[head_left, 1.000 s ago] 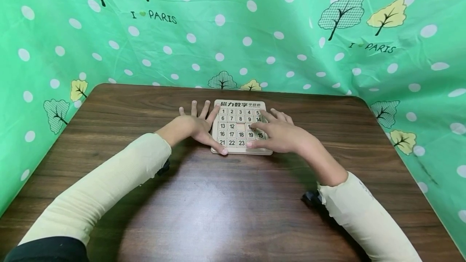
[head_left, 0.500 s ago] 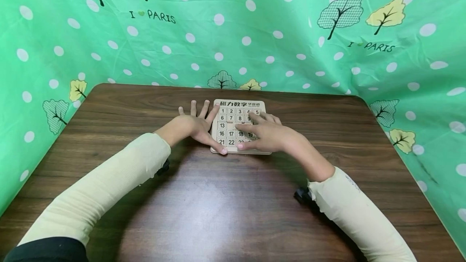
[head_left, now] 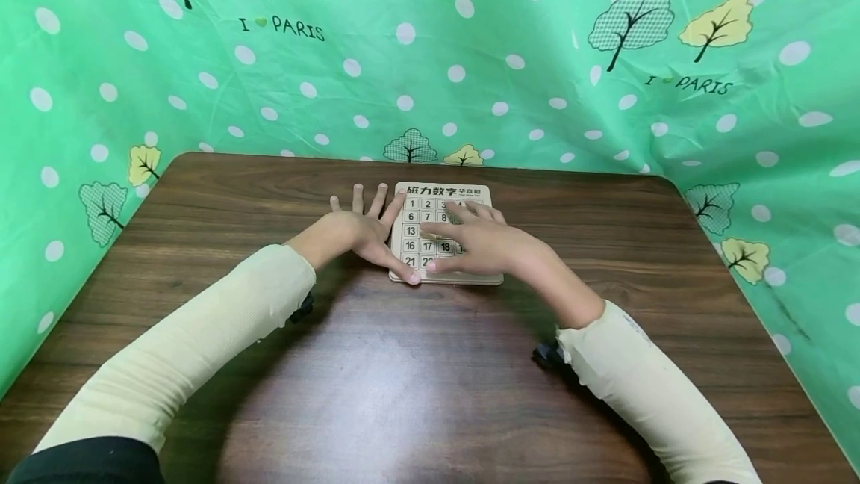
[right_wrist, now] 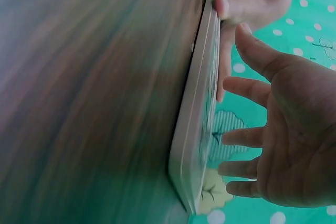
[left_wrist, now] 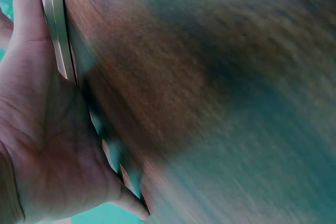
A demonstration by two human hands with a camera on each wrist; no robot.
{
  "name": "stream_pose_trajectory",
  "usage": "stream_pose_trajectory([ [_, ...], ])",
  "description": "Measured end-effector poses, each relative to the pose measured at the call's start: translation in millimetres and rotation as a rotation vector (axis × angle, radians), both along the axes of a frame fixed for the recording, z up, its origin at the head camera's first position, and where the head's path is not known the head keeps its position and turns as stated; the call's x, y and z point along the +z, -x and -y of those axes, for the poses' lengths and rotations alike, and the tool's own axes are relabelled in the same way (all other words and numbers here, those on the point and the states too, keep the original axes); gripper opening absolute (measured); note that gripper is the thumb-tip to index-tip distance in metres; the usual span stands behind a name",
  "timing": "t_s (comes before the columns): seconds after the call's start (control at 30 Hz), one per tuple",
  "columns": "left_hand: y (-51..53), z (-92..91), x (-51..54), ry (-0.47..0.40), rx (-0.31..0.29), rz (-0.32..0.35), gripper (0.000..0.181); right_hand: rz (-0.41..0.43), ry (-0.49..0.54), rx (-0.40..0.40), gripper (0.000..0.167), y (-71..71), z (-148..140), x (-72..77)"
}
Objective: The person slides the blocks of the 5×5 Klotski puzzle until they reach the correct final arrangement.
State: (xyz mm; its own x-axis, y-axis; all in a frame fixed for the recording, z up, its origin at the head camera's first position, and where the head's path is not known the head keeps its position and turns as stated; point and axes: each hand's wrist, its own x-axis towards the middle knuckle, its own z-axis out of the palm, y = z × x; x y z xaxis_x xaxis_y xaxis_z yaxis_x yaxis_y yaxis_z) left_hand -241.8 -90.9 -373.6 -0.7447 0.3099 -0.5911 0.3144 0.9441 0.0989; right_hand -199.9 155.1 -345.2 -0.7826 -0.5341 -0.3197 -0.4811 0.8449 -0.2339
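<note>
Two bare hands are at work on one flat, pale number board point(head_left: 463, 279) with rounded corners, which lies on the dark brown wood-grain table point(head_left: 376, 394), near its far edge. From the visible numbers I judge that the ordering is partly done: the top row reads 1, 2, 3 and a half-covered 4, the second begins with 6, 7, 8, and the fourth with 16, 17, 18. What seems left is the third row, because the square pale tile with 13 point(head_left: 410, 231) stands in its first place, where plain counting would want 11. The right hand point(head_left: 488, 243) hides the right part, so I cannot tell what stands there. Its fingers are straight and apart; whether the index fingertip touches a tile is not clear. The left hand point(head_left: 366, 232) is spread wide, its thumb on the near left corner, its index finger at the left edge. The board looks thin and carries dark Chinese characters along its top.
</note>
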Motion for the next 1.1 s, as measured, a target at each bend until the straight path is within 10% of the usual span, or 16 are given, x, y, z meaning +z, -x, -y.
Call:
stream_pose_trajectory([
  [1.1,-1.5,2.6,0.4,-0.027,0.005,-0.013,0.169,0.068,-0.058,-0.060,0.082,20.5,18,-5.7],
])
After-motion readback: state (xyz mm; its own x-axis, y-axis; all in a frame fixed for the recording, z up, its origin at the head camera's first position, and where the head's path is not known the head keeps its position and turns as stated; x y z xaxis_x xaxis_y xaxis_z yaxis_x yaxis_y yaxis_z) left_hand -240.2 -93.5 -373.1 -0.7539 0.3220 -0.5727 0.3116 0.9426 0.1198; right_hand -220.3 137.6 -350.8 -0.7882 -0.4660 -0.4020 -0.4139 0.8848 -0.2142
